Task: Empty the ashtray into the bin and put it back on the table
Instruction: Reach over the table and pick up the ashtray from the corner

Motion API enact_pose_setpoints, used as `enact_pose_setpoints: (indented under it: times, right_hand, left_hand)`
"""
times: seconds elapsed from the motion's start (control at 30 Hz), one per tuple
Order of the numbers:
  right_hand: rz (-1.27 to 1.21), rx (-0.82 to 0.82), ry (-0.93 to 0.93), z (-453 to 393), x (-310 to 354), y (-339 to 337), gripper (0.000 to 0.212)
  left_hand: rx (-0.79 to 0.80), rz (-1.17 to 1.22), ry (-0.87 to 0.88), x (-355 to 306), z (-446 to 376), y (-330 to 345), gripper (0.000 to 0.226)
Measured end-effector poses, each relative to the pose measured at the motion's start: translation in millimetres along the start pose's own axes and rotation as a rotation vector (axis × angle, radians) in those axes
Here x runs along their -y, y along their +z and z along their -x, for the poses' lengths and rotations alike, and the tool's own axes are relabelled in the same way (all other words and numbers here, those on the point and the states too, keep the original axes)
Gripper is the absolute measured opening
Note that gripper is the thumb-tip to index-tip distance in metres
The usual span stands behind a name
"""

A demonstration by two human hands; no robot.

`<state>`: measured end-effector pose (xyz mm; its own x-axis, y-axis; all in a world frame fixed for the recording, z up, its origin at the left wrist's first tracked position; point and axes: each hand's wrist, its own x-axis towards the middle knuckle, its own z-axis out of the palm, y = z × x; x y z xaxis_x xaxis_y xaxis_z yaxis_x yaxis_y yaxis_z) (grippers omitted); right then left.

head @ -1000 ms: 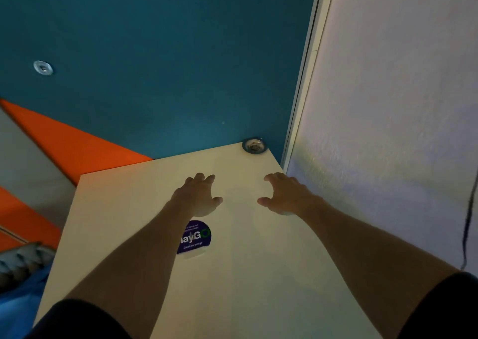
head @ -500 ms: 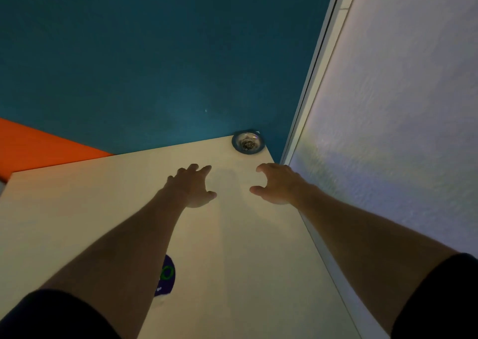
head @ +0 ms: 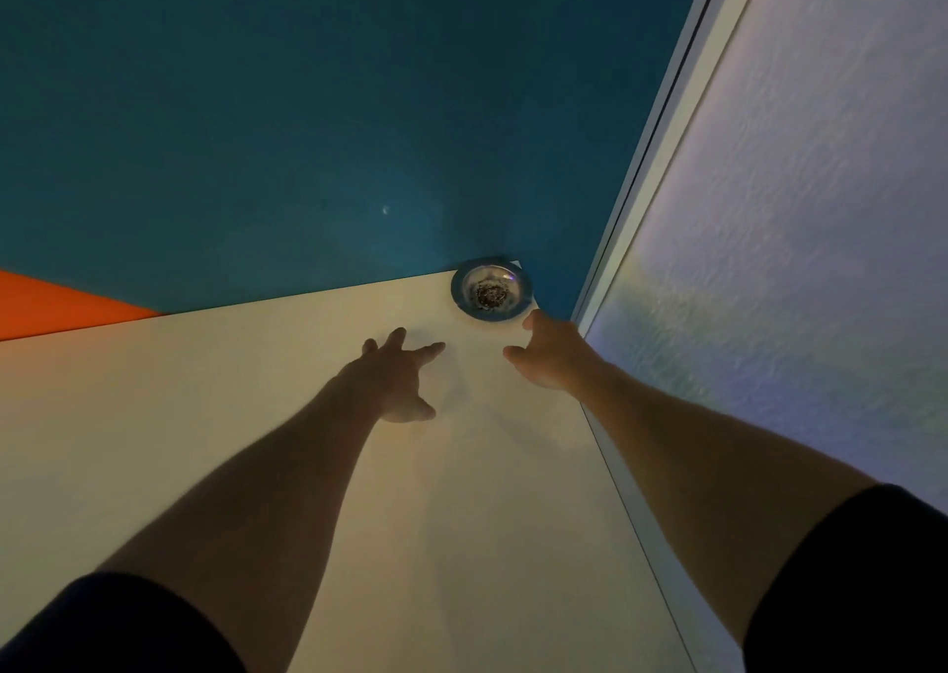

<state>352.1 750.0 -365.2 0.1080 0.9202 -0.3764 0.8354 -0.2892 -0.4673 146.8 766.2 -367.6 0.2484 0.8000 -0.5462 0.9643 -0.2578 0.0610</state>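
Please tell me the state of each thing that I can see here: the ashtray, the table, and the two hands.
ashtray: full of dark ash, upright at the table's far right corner, not held.
table: bare apart from the ashtray.
left hand: open, empty, fingers spread above the table.
right hand: open, empty, fingertips just short of the ashtray rim.

A teal floor (head: 308, 108) with an orange patch (head: 56, 303); a textured white wall (head: 821, 262), perhaps frosted.

pale cream bench (head: 461, 518) under a silvery, blue-tinted ashtray (head: 491, 288) heaped with dark speckled ash. deep teal floor (head: 308, 133) with an orange wedge (head: 56, 305) at left. white textured wall (head: 821, 262) at right; black sleeves (head: 862, 585).
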Motion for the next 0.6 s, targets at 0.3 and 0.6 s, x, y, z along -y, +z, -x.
enact_pose_setpoints:
  times: [0.3,0.6]
  right_hand:
    - [-0.679,-0.035,0.329,-64.5,-10.5,17.5,0.029]
    - [-1.002,-0.042,0.397,-86.2,-5.6,9.6,0.027]
  left_hand:
    - [0.054,-0.137,-0.01,-3.1,-35.3,-4.3,0.105]
    - [0.02,-0.161,0.008,-3.7,-37.2,-2.0,0.105]
